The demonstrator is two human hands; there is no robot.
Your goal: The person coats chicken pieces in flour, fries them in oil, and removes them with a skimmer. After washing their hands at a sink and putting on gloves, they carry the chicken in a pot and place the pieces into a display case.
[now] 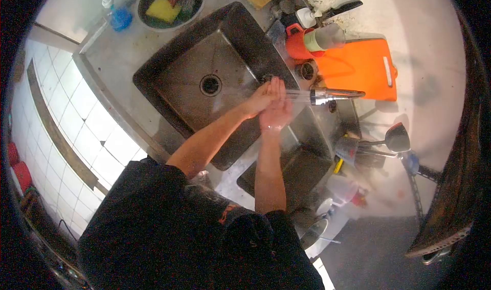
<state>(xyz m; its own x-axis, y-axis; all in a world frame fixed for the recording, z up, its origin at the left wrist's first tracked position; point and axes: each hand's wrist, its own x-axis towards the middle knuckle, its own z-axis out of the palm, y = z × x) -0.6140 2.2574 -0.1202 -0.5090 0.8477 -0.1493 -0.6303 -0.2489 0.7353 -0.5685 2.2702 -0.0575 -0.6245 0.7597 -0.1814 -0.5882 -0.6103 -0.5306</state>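
Observation:
Water streams from the metal faucet (327, 96) onto my two wet hands, held together over the sink. My left hand (260, 100) lies against the other hand with its fingers stretched out. Just beside it, my right hand (276, 116) is palm up and looks loosely open, though its fingers are partly covered and blurred. Nothing shows in either hand. Below them is the large dark sink basin (176, 83), with a round drain (210, 85) in its floor. A smaller basin (302, 170) adjoins it on the right.
A bowl (144, 18) with a yellow sponge (163, 10) and a blue soap bottle (120, 18) stand at the upper left. Behind the faucet are an orange cutting board (360, 70) and a red mug (298, 45). Utensils, including a spatula (397, 138), stand at right.

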